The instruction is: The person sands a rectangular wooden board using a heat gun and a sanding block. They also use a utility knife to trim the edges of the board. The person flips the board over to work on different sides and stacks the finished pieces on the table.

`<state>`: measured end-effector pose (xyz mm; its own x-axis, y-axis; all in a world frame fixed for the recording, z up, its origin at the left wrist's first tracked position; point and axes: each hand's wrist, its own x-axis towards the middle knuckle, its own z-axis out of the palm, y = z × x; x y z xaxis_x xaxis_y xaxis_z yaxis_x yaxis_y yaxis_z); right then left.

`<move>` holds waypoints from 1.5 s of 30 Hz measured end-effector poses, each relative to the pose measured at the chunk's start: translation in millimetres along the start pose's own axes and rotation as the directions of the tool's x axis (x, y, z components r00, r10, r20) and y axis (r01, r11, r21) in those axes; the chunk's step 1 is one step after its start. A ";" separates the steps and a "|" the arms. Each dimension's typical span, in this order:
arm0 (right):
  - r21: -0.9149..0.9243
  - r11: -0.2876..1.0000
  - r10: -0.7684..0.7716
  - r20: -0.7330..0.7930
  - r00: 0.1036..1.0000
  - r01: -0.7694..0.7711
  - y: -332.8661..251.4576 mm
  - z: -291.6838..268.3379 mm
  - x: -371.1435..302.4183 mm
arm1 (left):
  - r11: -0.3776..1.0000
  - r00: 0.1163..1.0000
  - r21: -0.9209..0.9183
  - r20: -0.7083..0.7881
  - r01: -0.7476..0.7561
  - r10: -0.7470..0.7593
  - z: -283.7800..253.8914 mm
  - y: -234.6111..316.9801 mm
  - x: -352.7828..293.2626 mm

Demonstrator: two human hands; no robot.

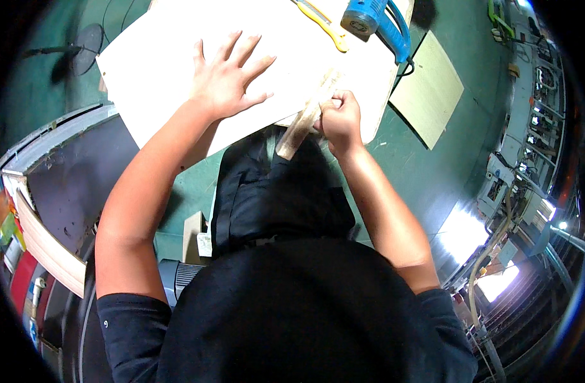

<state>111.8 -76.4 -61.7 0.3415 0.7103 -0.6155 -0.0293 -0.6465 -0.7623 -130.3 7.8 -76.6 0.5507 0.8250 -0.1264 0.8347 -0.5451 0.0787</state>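
Green floor (433,185) beneath everything. Above it, a large white board (152,70), with a pointed left corner and a slanting near edge. Just past the right edge of the surface, flat on the floor: a smaller pale panel (426,89). Planted palm-down inward from the left corner, close to the near edge: left hand (222,83), fingers fanned wide, thumb out to the side, grasping nothing. By the far right corner: blue power tool (366,18), with a looped handle (398,39) and a dark cord (405,67) hanging at the right edge. Toward the right end of the near edge: right hand (341,121), fingers curled tight, thumb on top, closed on the right side of a brownish strip (299,129) (wooden perhaps, but too smeared to be sure). Upper end of the strip over the surface, lower end jutting past the near edge above dark clothing (273,198). Near the far edge, left of the tool: yellow utility knife (331,29). Smallest, the markings: a round label (358,27) on the tool's end, too tiny to read, and a pale printed mark (105,323) on the dark left sleeve (136,335).
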 end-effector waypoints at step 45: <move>-0.517 0.245 -0.772 0.407 0.487 0.820 -110.6 101.9 143.2 | 0.999 0.996 -0.033 0.084 -0.013 0.015 -2.1 -6.2 5.2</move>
<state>68.2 125.2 -86.0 -0.1937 0.9589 0.2072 0.7587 0.2803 -0.5881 -132.6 15.8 -75.7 0.5613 0.8011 -0.2076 0.8272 -0.5505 0.1125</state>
